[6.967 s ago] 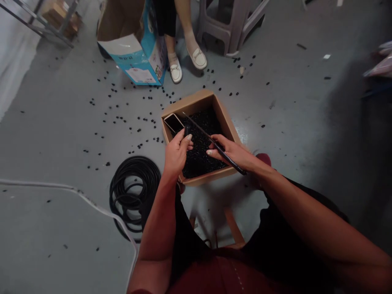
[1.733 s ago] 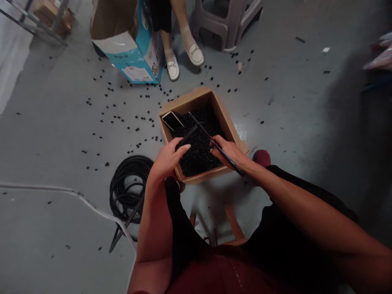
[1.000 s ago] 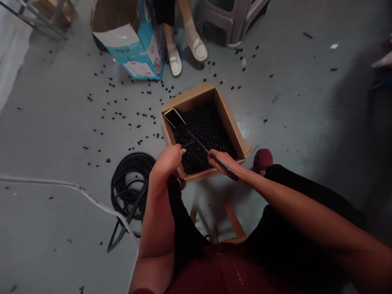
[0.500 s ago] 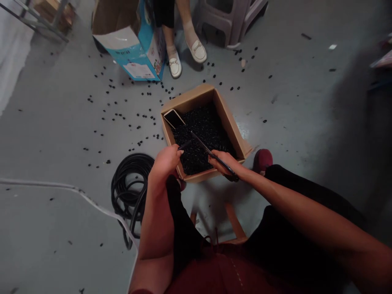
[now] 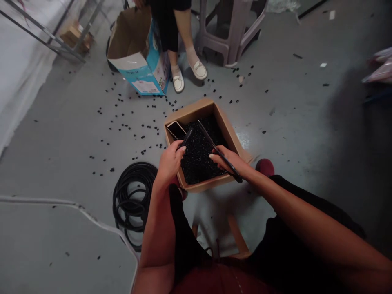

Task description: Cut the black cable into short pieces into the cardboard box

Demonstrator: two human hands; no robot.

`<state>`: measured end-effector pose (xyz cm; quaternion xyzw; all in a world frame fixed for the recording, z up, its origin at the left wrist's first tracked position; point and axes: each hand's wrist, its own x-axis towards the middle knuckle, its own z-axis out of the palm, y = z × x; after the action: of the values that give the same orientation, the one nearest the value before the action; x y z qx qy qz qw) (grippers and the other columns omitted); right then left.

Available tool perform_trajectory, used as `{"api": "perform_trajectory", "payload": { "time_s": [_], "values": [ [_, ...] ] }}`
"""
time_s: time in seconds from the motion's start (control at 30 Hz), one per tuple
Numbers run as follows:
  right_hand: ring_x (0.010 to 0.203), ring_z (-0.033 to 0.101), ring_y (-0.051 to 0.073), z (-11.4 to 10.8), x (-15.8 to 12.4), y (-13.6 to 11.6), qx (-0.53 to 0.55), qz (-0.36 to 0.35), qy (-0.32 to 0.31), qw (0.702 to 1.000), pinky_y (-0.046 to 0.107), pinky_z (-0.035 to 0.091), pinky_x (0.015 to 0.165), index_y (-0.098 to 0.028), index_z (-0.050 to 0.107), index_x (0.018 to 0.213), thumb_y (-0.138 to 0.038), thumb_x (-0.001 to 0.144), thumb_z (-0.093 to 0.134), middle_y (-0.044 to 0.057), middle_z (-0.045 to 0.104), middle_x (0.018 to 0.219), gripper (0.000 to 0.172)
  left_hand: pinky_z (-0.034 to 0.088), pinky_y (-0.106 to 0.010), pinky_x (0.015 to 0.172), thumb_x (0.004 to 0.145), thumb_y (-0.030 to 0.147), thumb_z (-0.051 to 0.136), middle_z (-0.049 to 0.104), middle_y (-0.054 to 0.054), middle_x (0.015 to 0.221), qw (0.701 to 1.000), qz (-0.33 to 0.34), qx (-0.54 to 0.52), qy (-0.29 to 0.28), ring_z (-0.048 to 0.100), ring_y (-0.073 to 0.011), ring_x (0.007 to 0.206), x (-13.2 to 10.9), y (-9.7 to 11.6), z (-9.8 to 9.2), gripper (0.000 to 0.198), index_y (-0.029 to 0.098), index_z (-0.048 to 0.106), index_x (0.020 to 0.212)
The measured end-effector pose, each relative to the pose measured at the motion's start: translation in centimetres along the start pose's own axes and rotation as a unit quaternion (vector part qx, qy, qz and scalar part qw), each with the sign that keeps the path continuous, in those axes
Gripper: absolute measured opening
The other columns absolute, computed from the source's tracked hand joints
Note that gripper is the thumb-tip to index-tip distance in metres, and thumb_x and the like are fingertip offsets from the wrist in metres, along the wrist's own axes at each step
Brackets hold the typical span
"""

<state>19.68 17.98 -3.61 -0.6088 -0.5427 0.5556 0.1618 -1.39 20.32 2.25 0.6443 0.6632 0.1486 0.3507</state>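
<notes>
A brown cardboard box point(image 5: 230, 130) stands on the floor between my knees, filled with small black pieces point(image 5: 199, 157). A phone point(image 5: 175, 129) leans in its far left corner. My left hand point(image 5: 169, 162) is closed on the end of a black ribbed hose point(image 5: 186, 138) that points up over the box. My right hand point(image 5: 228, 161) grips a long thin black tool point(image 5: 214, 148), its tip slanting toward the hose end. Both hands hover over the box's near edge.
A coil of black hose point(image 5: 132, 198) lies on the grey floor at my left. Several black pieces point(image 5: 134, 128) are scattered beyond it. Another person's legs and white shoes point(image 5: 188, 74) stand by a blue-and-white carton point(image 5: 143, 69) and a plastic stool point(image 5: 228, 32).
The hose end in my left hand has risen and now sticks out farther over the box. The tool's tip has swung up toward the far side. The view has tilted upward.
</notes>
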Motion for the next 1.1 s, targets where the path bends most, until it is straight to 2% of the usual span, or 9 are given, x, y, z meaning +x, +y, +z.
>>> {"api": "perform_trajectory", "payload": {
  "time_s": [0.1, 0.27, 0.43, 0.57, 0.67, 0.83, 0.97, 1.1],
  "values": [
    [0.066, 0.061, 0.016, 0.3, 0.4, 1.1, -0.007, -0.018, 0.013, 1.0, 0.027, 0.047, 0.063, -0.02, 0.051, 0.11, -0.043, 0.085, 0.056, 0.004, 0.065, 0.085, 0.035, 0.045, -0.029, 0.077, 0.089, 0.026, 0.046, 0.066, -0.004, 0.094, 0.999, 0.022, -0.004, 0.023, 0.059, -0.0158, 0.082, 0.0, 0.2, 0.2, 0.022, 0.018, 0.058, 0.104],
    [0.069, 0.06, 0.017, 0.4, 0.4, 1.4, -0.015, -0.035, 0.005, 0.999, 0.028, 0.045, 0.065, -0.019, 0.052, 0.112, -0.045, 0.084, 0.055, 0.005, 0.065, 0.087, 0.038, 0.045, -0.029, 0.08, 0.087, 0.025, 0.049, 0.065, -0.004, 0.094, 0.998, 0.023, -0.056, 0.013, 0.059, -0.0148, 0.085, 0.1, 0.2, 0.6, 0.015, 0.017, 0.056, 0.097],
    [0.071, 0.058, 0.016, 0.4, 0.2, 1.0, -0.024, -0.037, 0.002, 0.999, 0.027, 0.043, 0.064, -0.018, 0.052, 0.113, -0.043, 0.083, 0.056, 0.006, 0.065, 0.089, 0.039, 0.047, -0.028, 0.079, 0.089, 0.024, 0.046, 0.064, -0.003, 0.089, 0.988, 0.02, -0.15, -0.039, 0.059, -0.013, 0.081, 0.0, 0.3, 0.9, 0.032, 0.016, 0.053, 0.119],
    [0.071, 0.057, 0.016, 0.3, 0.1, 0.8, -0.03, -0.036, 0.002, 0.999, 0.027, 0.042, 0.064, -0.017, 0.052, 0.113, -0.042, 0.084, 0.056, 0.006, 0.065, 0.089, 0.039, 0.047, -0.025, 0.075, 0.092, 0.034, 0.042, 0.058, -0.001, 0.077, 0.983, 0.018, -0.173, -0.052, 0.057, -0.0116, 0.074, -0.2, 0.4, 1.1, 0.035, 0.014, 0.059, 0.117],
    [0.071, 0.058, 0.016, 0.2, -0.1, 0.6, -0.031, -0.037, -0.003, 0.999, 0.027, 0.043, 0.064, -0.017, 0.052, 0.112, -0.042, 0.083, 0.055, 0.006, 0.064, 0.087, 0.038, 0.047, -0.024, 0.072, 0.093, 0.034, 0.041, 0.056, 0.0, 0.077, 0.98, 0.015, -0.189, -0.054, 0.057, -0.01, 0.07, -0.1, 0.4, 1.3, 0.04, 0.014, 0.056, 0.124],
    [0.074, 0.059, 0.017, 0.1, -0.6, 0.2, -0.011, -0.031, -0.009, 0.999, 0.029, 0.045, 0.068, -0.017, 0.052, 0.114, -0.042, 0.084, 0.055, 0.005, 0.065, 0.086, 0.04, 0.046, -0.023, 0.067, 0.094, 0.032, 0.04, 0.061, -0.002, 0.081, 0.993, 0.023, -0.098, -0.054, 0.055, -0.0102, 0.065, 0.1, 0.3, 1.3, 0.041, 0.017, 0.053, 0.13],
    [0.08, 0.061, 0.019, -0.2, -1.2, -0.4, -0.002, -0.017, -0.01, 1.0, 0.031, 0.047, 0.073, -0.017, 0.052, 0.116, -0.043, 0.084, 0.055, 0.007, 0.066, 0.092, 0.041, 0.047, -0.026, 0.072, 0.095, 0.03, 0.037, 0.067, -0.005, 0.091, 0.998, 0.045, -0.012, -0.03, 0.061, -0.0152, 0.077, 0.2, 0.3, 1.2, 0.038, 0.017, 0.058, 0.123],
    [0.092, 0.062, 0.022, -0.6, -2.0, -1.3, 0.001, -0.022, -0.028, 0.999, 0.033, 0.046, 0.08, -0.017, 0.051, 0.118, -0.043, 0.086, 0.054, 0.01, 0.065, 0.106, 0.041, 0.047, -0.029, 0.083, 0.096, 0.03, 0.033, 0.069, -0.007, 0.106, 0.995, 0.076, 0.052, -0.029, 0.063, -0.0189, 0.09, 0.4, 0.2, 1.2, 0.038, 0.018, 0.059, 0.122]
  ]
}}
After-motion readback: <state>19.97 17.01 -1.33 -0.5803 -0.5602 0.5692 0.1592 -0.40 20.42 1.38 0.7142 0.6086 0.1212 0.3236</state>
